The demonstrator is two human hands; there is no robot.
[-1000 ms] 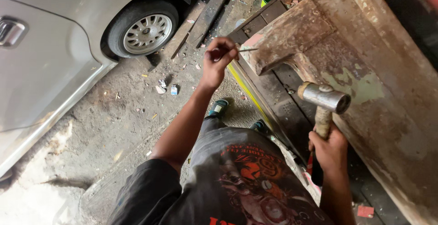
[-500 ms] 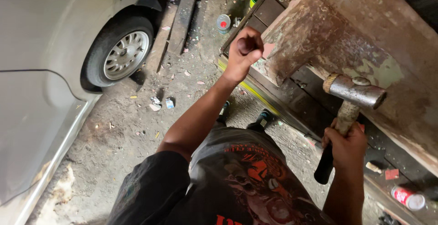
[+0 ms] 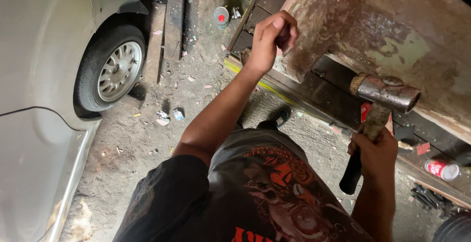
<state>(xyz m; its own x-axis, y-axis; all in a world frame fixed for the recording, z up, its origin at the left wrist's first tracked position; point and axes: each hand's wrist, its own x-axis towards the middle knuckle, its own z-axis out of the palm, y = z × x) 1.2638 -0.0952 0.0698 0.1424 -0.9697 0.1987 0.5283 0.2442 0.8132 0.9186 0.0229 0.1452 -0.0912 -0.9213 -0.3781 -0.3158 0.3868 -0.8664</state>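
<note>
Hammer [image 3: 381,105]: head view; steel head raised just beside the lower edge of the rusty metal panel [image 3: 392,31], wooden handle running down into the right hand.
Right hand [image 3: 374,153]: fist wrapped tight around the hammer handle, low on the grip.
Left hand [image 3: 271,38]: fingers bunched together, pinching something small against the panel's left edge; what it is cannot be told.
Panel: worn, rust-brown with pale green patches, tilted over dark boards.
Surroundings: silver car [image 3: 34,75] with its wheel [image 3: 114,70] at left, a red can [image 3: 441,169] at right.
</note>
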